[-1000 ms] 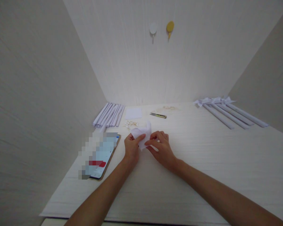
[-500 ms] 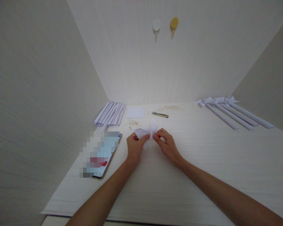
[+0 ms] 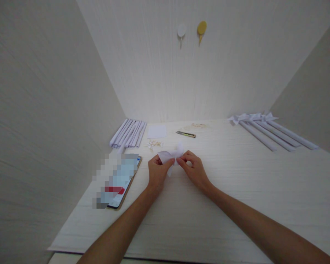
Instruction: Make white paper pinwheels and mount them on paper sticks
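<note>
1. Left hand (image 3: 157,172), centre of the frame: thumb and fingers grip the left part of a folded white paper (image 3: 165,157).
2. Right hand (image 3: 193,167), just right of centre: thumb and forefinger pinch the same paper near its middle; the folds between the fingertips are too small to make out.
3. Small pale, thin-stemmed pieces (image 3: 155,144), loosely heaped just above the paper.
4. Square white sheet (image 3: 157,131), flat above that heap; to its right, snips (image 3: 186,134), blades pointing left.
5. Phone (image 3: 126,181), left of the left hand, screen upward and partly pixelated.
6. White paper rolls (image 3: 129,134), side by side, left of the sheet.
7. Paper sticks with folded tops (image 3: 276,135), slanting at right on the pale tabletop (image 3: 187,223).
8. White hook (image 3: 181,30) and yellow hook (image 3: 201,28), upper centre, on the wall.
</note>
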The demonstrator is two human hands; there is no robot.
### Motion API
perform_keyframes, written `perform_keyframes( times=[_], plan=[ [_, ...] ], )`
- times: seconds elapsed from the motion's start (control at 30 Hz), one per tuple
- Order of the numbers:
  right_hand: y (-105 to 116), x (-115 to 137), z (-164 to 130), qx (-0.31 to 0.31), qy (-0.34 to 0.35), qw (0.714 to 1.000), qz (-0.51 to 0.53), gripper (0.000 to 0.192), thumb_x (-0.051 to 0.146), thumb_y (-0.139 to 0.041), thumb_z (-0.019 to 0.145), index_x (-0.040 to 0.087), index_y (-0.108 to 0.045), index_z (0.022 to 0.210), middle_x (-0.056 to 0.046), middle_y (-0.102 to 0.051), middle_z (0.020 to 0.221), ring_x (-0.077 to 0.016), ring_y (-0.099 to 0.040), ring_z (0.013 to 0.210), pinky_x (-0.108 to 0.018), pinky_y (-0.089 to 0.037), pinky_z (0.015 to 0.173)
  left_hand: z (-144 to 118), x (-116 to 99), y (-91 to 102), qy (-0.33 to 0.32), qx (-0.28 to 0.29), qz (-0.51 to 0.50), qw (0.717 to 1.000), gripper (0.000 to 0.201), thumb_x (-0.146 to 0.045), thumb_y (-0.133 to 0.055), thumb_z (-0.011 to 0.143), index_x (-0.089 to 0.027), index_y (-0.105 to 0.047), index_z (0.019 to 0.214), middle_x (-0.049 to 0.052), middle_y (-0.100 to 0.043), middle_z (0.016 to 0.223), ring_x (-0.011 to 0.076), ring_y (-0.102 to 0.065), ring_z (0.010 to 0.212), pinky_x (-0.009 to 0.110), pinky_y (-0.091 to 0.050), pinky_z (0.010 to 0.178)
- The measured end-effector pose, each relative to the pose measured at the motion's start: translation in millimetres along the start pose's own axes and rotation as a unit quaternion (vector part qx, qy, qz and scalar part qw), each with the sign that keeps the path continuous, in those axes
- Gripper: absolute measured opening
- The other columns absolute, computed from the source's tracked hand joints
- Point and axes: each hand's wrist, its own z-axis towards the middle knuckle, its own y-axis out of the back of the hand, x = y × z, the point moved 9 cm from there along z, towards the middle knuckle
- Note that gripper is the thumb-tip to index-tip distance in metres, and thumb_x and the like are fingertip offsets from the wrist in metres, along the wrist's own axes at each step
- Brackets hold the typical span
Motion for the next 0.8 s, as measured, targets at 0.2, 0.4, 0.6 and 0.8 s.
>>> perform_keyframes(
  times=[0.2, 0.4, 0.6, 0.8],
  plan=[
    [-0.2, 0.0, -0.5, 0.002, -0.007, 1.0, -0.013, 0.023, 0.022, -0.051, 0.073, 0.018, -0.049, 0.05, 0.0, -0.046, 0.058, -0.0126, -0.045, 0.056, -0.025, -0.034, 0.05, -0.1, -0.9, -0.4, -0.003, 0.003, 0.006, 1.0, 0.015, -0.02, -0.067, 0.049, -0.012, -0.06, 0.06, 0.0, -0.06, 0.058, 0.0113, -0.052, 0.053, 0.023, -0.041, 0.053],
    [2.1, 2.9, -0.7, -0.008, 0.008, 1.0, -0.025, 0.022, 0.021, -0.051, 0.072, 0.018, -0.049, 0.05, 0.0, -0.046, 0.058, -0.0125, -0.046, 0.056, -0.025, -0.035, 0.05, 1.0, -2.0, -0.2, -0.007, 0.011, 0.011, 1.0, 0.018, -0.019, -0.066, 0.049, -0.013, -0.06, 0.065, 0.0, -0.061, 0.061, 0.0124, -0.053, 0.057, 0.024, -0.042, 0.056],
    [4.0, 8.7, -1.8, -0.021, 0.026, 0.999, -0.041, 0.02, 0.017, -0.053, 0.069, 0.018, -0.049, 0.049, 0.001, -0.046, 0.056, -0.0119, -0.045, 0.053, -0.025, -0.036, 0.052, 0.7, -9.3, -3.2, -0.027, 0.038, 0.054, 0.997, 0.032, -0.018, -0.066, 0.048, -0.015, -0.059, 0.079, -0.003, -0.057, 0.06, 0.0093, -0.049, 0.051, 0.02, -0.037, 0.049],
    [10.2, 2.3, -0.7, -0.05, 0.007, 0.998, -0.033, 0.012, 0.019, -0.058, 0.065, 0.018, -0.051, 0.055, 0.0, -0.047, 0.066, -0.0142, -0.048, 0.065, -0.029, -0.039, 0.063, 2.9, -6.2, 3.0, -0.022, 0.003, 0.066, 0.998, 0.032, -0.018, -0.067, 0.046, -0.015, -0.057, 0.077, -0.003, -0.056, 0.059, 0.0089, -0.048, 0.051, 0.019, -0.037, 0.049]
  ],
)
